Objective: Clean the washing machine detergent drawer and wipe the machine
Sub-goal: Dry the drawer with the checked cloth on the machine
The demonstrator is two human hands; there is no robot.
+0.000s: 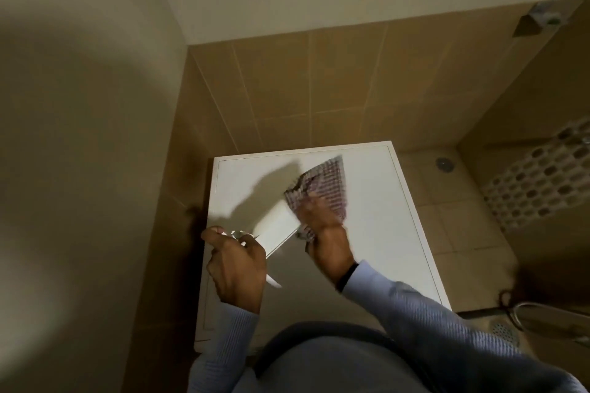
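I look down on the white top of the washing machine (pixel 389 220), which stands in a tiled corner. My left hand (pixel 238 265) grips the white detergent drawer (pixel 275 228) and holds it tilted above the machine's top. My right hand (pixel 325 233) clutches a checked purple-and-white cloth (pixel 322 188) and presses it against the far end of the drawer. The cloth's loose part fans out above my fingers. The hands cast a dark shadow on the left part of the top.
A plain wall rises on the left and brown tiles cover the back wall. To the right lie a tiled floor with a round drain (pixel 445 164), a perforated white mat (pixel 539 179) and a metal basin rim (pixel 526 313).
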